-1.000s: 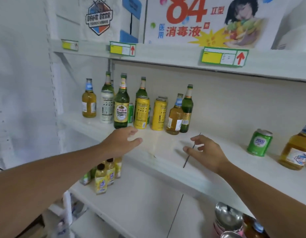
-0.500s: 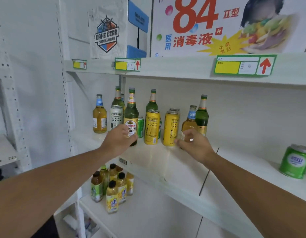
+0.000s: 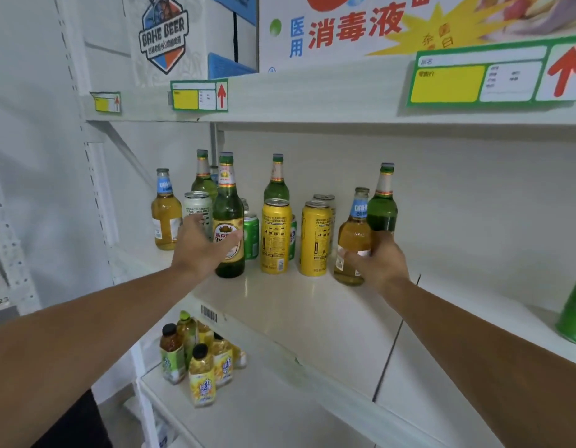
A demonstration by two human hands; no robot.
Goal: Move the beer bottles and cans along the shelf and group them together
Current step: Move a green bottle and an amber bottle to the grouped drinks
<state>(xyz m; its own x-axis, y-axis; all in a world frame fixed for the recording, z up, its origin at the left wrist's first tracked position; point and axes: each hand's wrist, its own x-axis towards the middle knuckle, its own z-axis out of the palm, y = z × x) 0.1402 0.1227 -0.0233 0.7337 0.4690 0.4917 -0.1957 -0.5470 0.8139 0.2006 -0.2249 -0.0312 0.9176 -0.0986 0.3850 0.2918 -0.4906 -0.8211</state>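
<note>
Both hands at the cluster of beer on the middle shelf (image 3: 312, 321).

The left hand (image 3: 201, 245) cups the label of a green bottle (image 3: 228, 218) near the left, fingers loosely curled, thumb across the front. The right hand (image 3: 378, 258) wraps the lower body of an amber bottle (image 3: 354, 234) at the cluster's right end. Two yellow cans (image 3: 275, 236) stand between them. A lone green can (image 3: 572, 313) sits far right.

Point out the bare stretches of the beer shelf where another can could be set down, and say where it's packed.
Free: the shelf front strip ahead of the yellow cans, and the long stretch between the right hand and the lone green can at far right. Crowded: the back left corner, where bottles and cans stand in tight rows around the left hand.
</note>
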